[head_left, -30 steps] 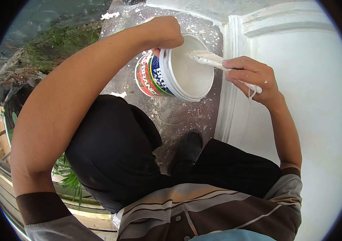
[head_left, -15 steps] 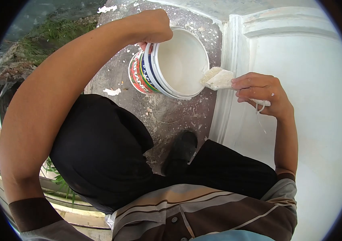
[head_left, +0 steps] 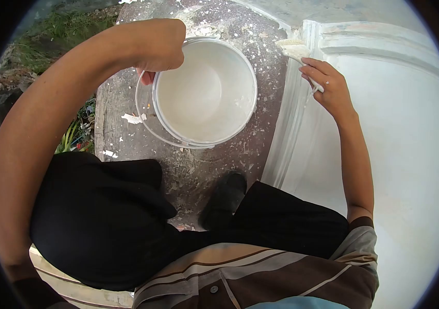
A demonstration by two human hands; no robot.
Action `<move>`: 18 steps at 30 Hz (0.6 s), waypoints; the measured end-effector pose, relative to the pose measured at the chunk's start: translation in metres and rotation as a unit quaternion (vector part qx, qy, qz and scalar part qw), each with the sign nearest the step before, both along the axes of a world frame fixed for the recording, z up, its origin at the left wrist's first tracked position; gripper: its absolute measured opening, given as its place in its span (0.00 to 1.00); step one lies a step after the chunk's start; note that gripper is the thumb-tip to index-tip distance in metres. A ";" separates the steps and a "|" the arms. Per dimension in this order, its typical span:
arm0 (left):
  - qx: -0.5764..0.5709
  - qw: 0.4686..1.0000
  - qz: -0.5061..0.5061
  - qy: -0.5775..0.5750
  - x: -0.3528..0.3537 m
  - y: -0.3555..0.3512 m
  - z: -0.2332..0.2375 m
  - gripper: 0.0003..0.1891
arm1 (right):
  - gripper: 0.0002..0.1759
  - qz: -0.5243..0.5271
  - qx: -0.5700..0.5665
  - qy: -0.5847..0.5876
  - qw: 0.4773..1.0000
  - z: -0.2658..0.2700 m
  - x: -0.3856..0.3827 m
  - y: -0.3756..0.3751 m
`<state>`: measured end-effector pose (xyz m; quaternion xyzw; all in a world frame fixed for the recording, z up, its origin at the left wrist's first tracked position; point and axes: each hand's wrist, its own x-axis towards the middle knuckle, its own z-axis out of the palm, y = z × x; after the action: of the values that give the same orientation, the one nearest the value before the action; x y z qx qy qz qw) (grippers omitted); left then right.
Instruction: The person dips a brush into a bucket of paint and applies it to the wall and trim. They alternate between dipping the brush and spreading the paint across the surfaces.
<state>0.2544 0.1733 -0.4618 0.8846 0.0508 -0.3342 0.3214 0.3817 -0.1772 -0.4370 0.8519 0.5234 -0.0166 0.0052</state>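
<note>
My left hand [head_left: 163, 50] is closed on the upper left rim of a white paint bucket [head_left: 244, 77], its fingers partly hidden behind the wrist and rim. Whitish paint shows inside, and the wire handle [head_left: 144, 126] hangs down along the bucket's left side. In my right hand [head_left: 330, 87] is a paintbrush [head_left: 295, 50] coated in white, gripped by its handle. Its bristles point up and left, overlapping the corner of the white wall moulding [head_left: 310, 38]. A short string hangs from the handle's end.
The dark floor [head_left: 266, 67] is spattered with white flecks and chips. A white panelled wall [head_left: 384, 129] runs along the right. Grass [head_left: 59, 44] grows beyond the floor's left edge. My shoe [head_left: 224, 198] stands below the bucket.
The bucket has gone from tilted, label showing, to mouth facing up, slightly left. My right hand has carried the paintbrush from the bucket's rim up to the moulding.
</note>
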 end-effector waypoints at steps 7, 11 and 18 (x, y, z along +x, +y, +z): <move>0.006 1.000 -0.014 -0.007 0.001 0.000 0.003 0.13 | 0.21 0.010 -0.048 -0.033 0.998 -0.083 0.051 0.005; 0.033 0.999 -0.038 0.000 0.004 -0.001 0.004 0.12 | 0.16 0.026 -0.047 -0.080 0.995 -0.118 0.087 0.011; 0.071 0.996 -0.054 -0.017 0.003 0.000 0.002 0.13 | 0.10 -0.077 -0.200 -0.116 0.970 -0.152 0.126 0.029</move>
<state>0.2570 0.1729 -0.4599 0.9121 0.0212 -0.3314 0.2406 0.5079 -0.1480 -0.5887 0.8672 0.4384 -0.0229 0.2351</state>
